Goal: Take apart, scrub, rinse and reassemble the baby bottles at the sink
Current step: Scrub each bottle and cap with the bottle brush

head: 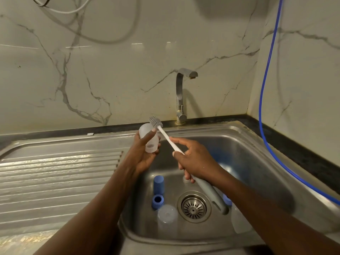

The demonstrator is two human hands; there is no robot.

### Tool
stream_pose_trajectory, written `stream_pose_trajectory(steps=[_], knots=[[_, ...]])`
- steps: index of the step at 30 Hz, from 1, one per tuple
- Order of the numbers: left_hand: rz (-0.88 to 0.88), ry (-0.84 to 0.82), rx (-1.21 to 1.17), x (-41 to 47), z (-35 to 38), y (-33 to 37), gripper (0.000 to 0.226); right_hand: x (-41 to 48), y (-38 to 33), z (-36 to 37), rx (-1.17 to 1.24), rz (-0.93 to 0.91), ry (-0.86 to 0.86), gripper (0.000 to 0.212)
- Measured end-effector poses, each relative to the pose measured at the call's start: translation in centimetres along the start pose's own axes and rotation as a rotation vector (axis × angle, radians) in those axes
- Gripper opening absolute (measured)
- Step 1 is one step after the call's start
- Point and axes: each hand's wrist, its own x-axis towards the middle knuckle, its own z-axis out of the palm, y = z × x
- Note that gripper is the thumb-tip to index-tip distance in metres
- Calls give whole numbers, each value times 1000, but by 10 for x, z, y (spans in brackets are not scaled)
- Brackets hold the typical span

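scrubbing looks to be the step in hand: the left hand (pixel 142 155) is wrapped around a clear bottle body (pixel 149 138) over the sink's (pixel 257 153) 10 o'clock edge, the right hand (pixel 195 159) clamped on the bottle brush (pixel 166 135), its head beside the bottle. next, the bristles need steering into the bottle's mouth.

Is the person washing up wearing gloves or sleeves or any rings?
No gloves. Both the left hand and the right hand are bare, and both forearms are bare too, with no sleeves showing anywhere in the picture. No rings, watch or bracelets show on the fingers or wrists. The fingernails look short and unpainted.
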Motion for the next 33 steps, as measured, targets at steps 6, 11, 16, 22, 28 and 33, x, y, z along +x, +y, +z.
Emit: stream_pose_trajectory(steps=[6,11,16,22,28,33], knots=[[99,35,85,7,-9,4,48,-4,1,-3,35,50,-34,49],[75,99,-120,7,-17,13,44,-14,-2,5,-36,24,-123,53],[4,53,-275,2,-27,19,34,-18,-6,6,-74,-18,-126,53],[-44,11,-144,1,0,4,39,-10,-9,6,-65,-38,11,53],[-42,-53,-9,3,-2,0,46,-10,-10,1,-19,-20,-6,53],[-25,36,-172,7,-16,9,35,-18,-8,5,-44,-18,-71,53]])
